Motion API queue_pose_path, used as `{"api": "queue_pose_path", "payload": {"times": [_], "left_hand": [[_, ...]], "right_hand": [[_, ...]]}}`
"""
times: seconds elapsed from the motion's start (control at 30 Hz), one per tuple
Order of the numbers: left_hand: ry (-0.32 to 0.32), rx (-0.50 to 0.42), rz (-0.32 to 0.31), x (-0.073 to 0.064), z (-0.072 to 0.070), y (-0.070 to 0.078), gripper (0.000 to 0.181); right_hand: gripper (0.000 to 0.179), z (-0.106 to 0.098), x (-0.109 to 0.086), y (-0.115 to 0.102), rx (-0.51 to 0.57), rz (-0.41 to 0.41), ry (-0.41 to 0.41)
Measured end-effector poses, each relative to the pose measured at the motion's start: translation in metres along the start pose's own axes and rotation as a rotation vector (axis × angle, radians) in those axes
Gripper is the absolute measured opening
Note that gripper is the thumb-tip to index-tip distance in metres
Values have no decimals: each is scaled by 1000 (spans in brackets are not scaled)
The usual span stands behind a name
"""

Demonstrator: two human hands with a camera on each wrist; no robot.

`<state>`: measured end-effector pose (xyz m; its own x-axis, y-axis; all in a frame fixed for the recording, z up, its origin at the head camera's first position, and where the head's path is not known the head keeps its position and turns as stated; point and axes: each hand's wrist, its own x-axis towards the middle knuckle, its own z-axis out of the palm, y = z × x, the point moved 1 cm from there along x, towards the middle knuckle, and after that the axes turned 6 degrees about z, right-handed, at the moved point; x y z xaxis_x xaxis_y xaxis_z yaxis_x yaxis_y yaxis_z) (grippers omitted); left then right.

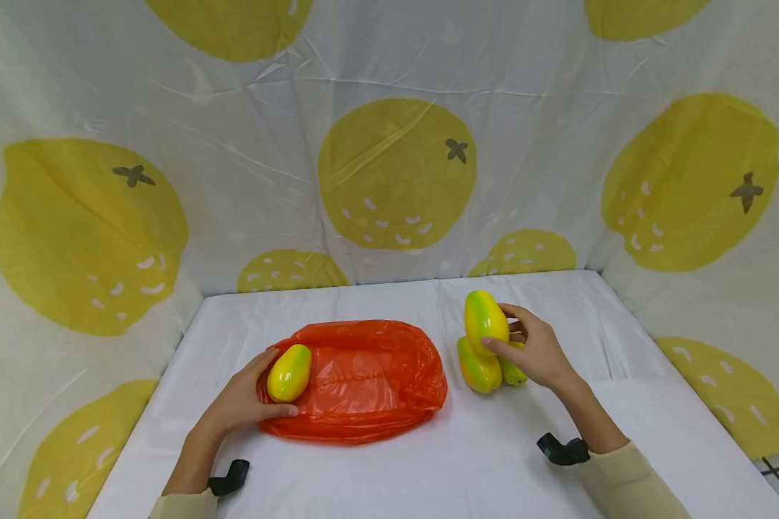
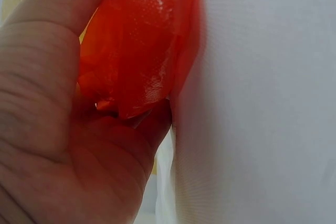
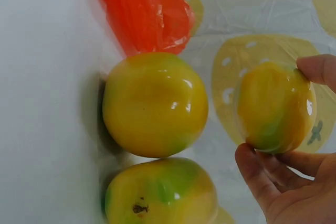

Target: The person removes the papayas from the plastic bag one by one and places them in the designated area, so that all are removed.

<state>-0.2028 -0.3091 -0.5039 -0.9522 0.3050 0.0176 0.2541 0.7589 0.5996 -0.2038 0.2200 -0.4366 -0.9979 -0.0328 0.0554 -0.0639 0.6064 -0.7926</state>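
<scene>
A glossy yellow-green papaya (image 1: pixel 486 321) is held up by my right hand (image 1: pixel 537 348), pinched between thumb and fingertips. Below it, two similar fruits rest on the table: one papaya (image 1: pixel 479 366) nearer the bag and another papaya (image 1: pixel 514 373) partly hidden behind the hand. In the right wrist view the held papaya (image 3: pixel 275 107) is apart from both. My left hand (image 1: pixel 243 400) grips the left end of an open red plastic bag (image 1: pixel 363 425), thumb along the front and fingers behind. Inside that end lies one papaya (image 1: pixel 289 373). The left wrist view shows the bag (image 2: pixel 136 40) between thumb and fingers.
A white cloth covers the table (image 1: pixel 480 461). Behind and at both sides hangs a pale curtain (image 1: pixel 247 166) printed with yellow lemons. Dark wrist mounts (image 1: pixel 562 450) sit below both hands.
</scene>
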Motion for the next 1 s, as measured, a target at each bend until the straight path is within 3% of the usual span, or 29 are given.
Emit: {"api": "queue_pose_path", "payload": {"times": [0.4, 1.0], "left_hand": [[12, 9, 25, 1, 0, 0, 123], [-10, -1, -3, -1, -1, 2, 123]], "right_hand": [[74, -24, -5, 12, -47, 5, 23], [72, -52, -15, 36, -70, 56, 59]]}}
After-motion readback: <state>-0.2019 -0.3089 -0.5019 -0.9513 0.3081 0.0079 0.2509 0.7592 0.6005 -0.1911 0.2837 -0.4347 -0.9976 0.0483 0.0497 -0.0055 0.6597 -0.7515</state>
